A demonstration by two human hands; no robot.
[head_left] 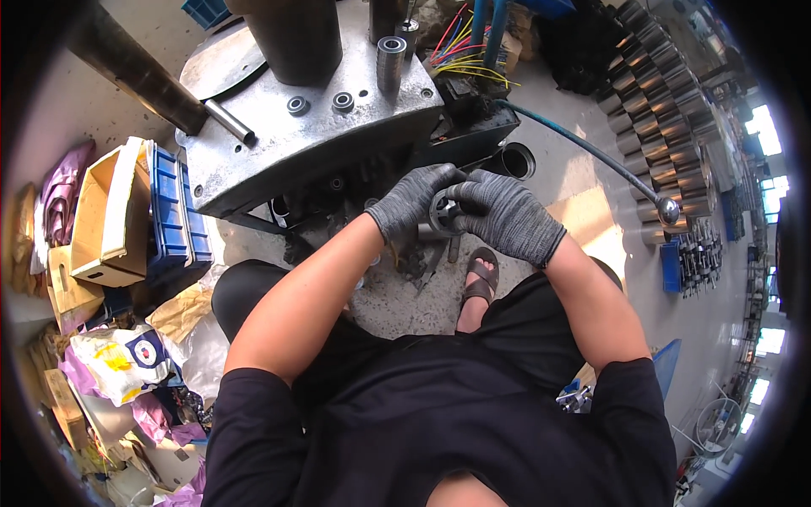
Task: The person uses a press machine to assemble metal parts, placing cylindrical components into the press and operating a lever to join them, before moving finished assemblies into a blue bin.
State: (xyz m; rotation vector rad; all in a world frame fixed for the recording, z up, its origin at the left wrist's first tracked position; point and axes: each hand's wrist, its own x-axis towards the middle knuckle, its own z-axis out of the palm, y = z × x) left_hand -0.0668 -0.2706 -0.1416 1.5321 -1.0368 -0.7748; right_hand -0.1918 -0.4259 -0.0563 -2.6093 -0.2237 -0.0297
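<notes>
Both my hands wear grey knit gloves and meet in front of the press table. Between them is a round metal part [441,213] with an open, ring-like face. My left hand [416,201] curls its fingers round the part's left side. My right hand [508,218] closes over its right side, hiding much of it. Beyond my hands, two ball bearings [342,102] lie apart on the metal table [253,165]. A stack of bearings [390,66] stands farther back, and a short steel tube [230,122] lies at the left.
A long lever [591,154] with a ball end reaches out to the right. Thick columns [296,38] rise from the table. Blue crates [179,215] and a cardboard box [114,211] stand left. Many metal cylinders [659,118] are stacked at right. Loose parts lie below the table.
</notes>
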